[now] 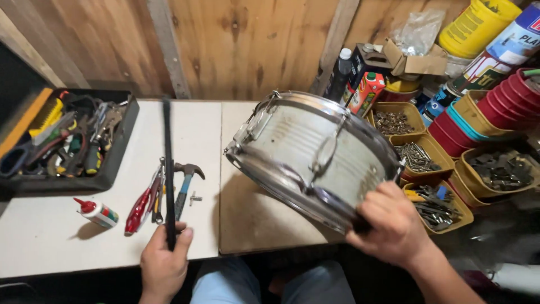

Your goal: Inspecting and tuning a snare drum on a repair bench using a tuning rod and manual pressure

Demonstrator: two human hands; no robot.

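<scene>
Hands clamped: rod point(167, 169), drum point(315, 155).

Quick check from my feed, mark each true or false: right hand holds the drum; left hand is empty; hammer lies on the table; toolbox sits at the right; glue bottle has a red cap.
1. The right hand holds the drum. True.
2. The left hand is empty. False: it grips a thin black rod.
3. The hammer lies on the table. True.
4. The toolbox sits at the right. False: it is at the left.
5. The glue bottle has a red cap. True.
</scene>
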